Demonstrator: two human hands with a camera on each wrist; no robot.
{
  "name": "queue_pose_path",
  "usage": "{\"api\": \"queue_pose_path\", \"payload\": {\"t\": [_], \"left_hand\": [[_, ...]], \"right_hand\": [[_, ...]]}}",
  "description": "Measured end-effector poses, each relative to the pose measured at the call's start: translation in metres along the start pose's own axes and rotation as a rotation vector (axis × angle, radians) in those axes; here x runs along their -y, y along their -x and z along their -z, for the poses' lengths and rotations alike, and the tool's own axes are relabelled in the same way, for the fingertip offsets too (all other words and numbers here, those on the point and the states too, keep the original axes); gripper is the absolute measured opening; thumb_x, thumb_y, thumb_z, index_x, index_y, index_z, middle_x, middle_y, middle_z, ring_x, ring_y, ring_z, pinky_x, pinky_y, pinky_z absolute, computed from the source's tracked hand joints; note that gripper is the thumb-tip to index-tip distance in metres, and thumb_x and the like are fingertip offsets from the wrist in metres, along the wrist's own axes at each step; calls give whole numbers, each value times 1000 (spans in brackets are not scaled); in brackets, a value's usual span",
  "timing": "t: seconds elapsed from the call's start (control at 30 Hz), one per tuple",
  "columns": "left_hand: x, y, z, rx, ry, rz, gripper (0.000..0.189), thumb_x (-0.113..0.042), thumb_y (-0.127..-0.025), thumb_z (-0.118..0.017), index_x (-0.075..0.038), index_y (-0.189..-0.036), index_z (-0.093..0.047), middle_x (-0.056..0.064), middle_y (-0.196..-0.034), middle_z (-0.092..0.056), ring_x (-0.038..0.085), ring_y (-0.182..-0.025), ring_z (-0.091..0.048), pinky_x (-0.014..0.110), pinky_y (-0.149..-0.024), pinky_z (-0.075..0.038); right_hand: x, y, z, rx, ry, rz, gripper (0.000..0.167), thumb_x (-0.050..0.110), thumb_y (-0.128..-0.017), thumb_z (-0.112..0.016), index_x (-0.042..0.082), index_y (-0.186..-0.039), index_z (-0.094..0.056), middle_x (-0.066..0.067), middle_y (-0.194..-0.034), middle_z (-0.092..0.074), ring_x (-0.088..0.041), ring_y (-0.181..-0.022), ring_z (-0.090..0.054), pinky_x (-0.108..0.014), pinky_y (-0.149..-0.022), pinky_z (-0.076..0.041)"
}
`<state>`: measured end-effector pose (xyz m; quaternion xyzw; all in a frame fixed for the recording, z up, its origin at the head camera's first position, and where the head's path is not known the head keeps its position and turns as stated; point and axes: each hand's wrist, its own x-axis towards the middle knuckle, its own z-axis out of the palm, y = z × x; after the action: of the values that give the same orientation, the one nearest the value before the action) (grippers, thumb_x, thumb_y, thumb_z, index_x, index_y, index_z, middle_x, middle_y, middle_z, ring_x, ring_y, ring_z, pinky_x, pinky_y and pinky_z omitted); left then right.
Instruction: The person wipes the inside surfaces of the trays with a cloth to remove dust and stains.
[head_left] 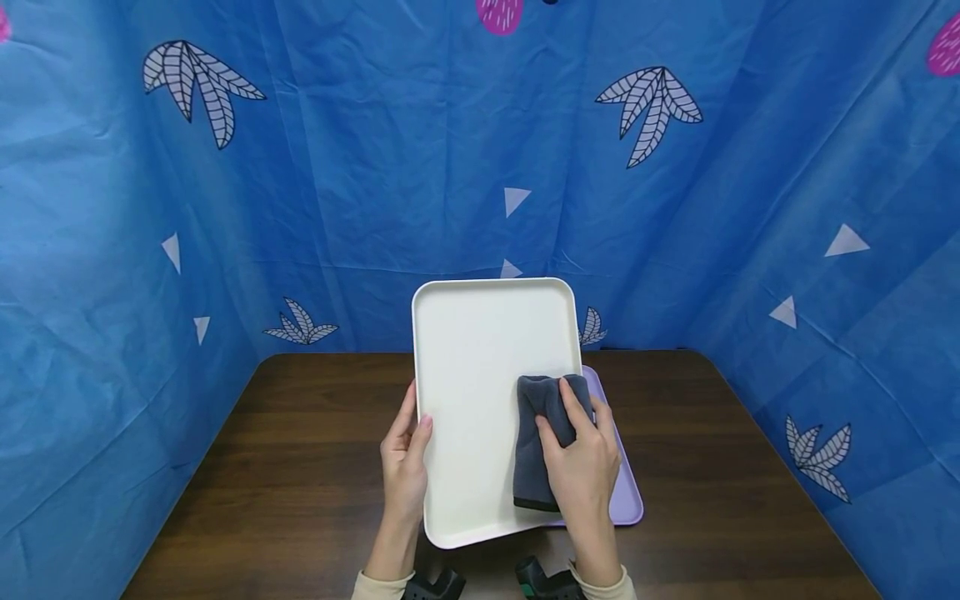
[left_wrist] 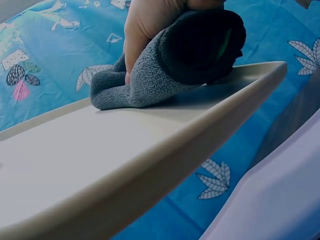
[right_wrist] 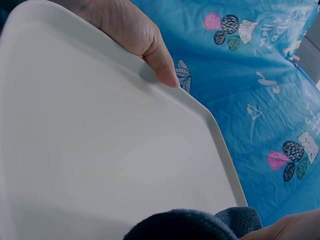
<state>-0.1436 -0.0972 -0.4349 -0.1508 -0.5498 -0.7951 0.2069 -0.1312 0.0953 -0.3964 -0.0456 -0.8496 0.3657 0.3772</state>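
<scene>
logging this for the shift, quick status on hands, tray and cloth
Left hand grips white tray by its edge. Right hand holds grey cloth against tray's inner face. Purple tray partly hidden behind; nothing visibly blocking.

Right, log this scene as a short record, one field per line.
Left hand: grips the left edge of the white tray
Right hand: holds the grey cloth against the tray's inner face, near the right edge
White tray: held up, inner face toward the head camera
Purple tray: on the table, partly hidden behind the white tray
Table: brown, wood-grained
Backdrop: blue curtain with leaf prints
</scene>
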Motion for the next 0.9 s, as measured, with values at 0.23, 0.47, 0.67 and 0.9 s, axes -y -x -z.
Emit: {"api": "queue_pose_path", "payload": {"t": [0.23,0.47,0.67,0.9], "left_hand": [[1,0,0,4,3,-3,52,0,-101,-45,-2,-151,-32,-6,-143,-55,9,-113,-65,28,-85,-57],[0,0,-1,-4,-3,17,51,-2,-102,-45,-2,-151,-32,-7,-144,-54,8,-115,-63,27,-86,-56],[0,1,-2,-13,-10,46,51,-3,-102,-47,-3,-151,-33,-7,-145,-53,8,-117,-62,27,-87,-56],[1,1,-3,-6,-19,28,51,-3,-102,-46,-2,-151,-33,-8,-147,-50,7,-123,-58,25,-92,-53]], "right_hand": [[2,2,-1,-7,6,16,60,10,-72,-86,12,-128,-66,-23,-116,-61,-34,-89,-63,-45,-65,-50],[9,6,-5,-7,-13,68,60,10,-71,-87,13,-127,-67,-22,-115,-61,-35,-90,-64,-47,-65,-53],[20,8,-9,21,-32,127,60,9,-70,-88,11,-126,-67,-22,-117,-61,-36,-91,-66,-48,-65,-56],[35,14,-15,45,-33,192,62,8,-67,-89,12,-125,-68,-20,-116,-62,-32,-79,-69,-42,-60,-57]]}}
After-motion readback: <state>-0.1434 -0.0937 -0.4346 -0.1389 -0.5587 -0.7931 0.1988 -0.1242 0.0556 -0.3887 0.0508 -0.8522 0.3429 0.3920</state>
